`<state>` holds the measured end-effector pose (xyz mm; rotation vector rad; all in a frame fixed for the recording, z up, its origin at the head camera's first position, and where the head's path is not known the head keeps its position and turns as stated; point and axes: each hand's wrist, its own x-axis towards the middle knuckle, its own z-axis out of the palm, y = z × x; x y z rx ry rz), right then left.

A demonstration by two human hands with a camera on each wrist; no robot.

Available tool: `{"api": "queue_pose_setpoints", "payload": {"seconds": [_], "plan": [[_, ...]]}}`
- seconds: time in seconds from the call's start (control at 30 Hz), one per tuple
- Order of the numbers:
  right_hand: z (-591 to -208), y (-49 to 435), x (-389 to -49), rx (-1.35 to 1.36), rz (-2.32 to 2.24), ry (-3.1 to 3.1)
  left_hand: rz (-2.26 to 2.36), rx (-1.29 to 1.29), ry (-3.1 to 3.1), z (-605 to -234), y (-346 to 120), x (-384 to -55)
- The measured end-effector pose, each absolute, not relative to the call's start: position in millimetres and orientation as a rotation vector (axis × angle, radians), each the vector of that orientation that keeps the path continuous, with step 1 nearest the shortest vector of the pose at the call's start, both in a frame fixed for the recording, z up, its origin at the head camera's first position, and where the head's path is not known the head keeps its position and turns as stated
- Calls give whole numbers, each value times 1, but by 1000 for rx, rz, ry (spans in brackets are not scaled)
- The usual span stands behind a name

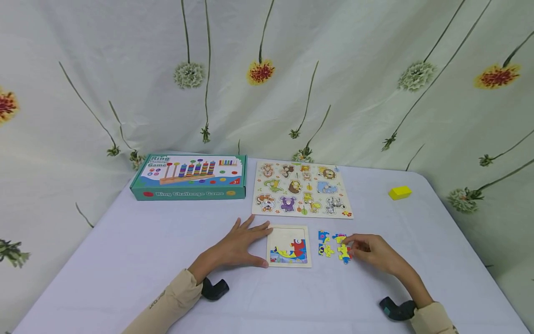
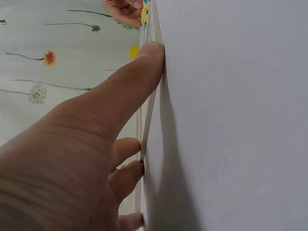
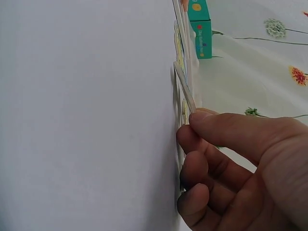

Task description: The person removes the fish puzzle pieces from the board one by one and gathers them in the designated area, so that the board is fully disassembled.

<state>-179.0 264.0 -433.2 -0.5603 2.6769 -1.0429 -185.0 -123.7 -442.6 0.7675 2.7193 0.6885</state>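
A square wooden puzzle tray (image 1: 309, 246) lies on the table, partly filled with red, yellow and blue pieces along its lower part. My left hand (image 1: 239, 246) is spread beside it, the thumb at its lower left corner and straight fingers at its upper left edge. To the right of the tray, several loose puzzle pieces (image 1: 323, 237) lie grouped on the cloth. Thumb and forefinger of my right hand (image 1: 373, 250) pinch the edge of a yellow-and-red puzzle piece (image 3: 185, 86), which tilts up from the table in the right wrist view.
Behind the tray lies an animal puzzle board (image 1: 279, 188). A green ring game box (image 1: 187, 192) sits at the back left, and a yellow block (image 1: 400, 193) at the back right. A flower-printed cloth (image 1: 354, 93) hangs behind the white-covered table (image 1: 292, 297).
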Motion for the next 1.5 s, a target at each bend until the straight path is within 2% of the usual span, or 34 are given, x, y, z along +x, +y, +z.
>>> {"api": "queue_pose_setpoints", "payload": {"seconds": [1.03, 1.5], "plan": [[-429, 255, -182, -508, -1027, 2778, 664, 753, 2718, -443, -124, -185], [-421, 227, -191, -710, -1105, 2744, 661, 758, 2718, -444, -124, -186]]}}
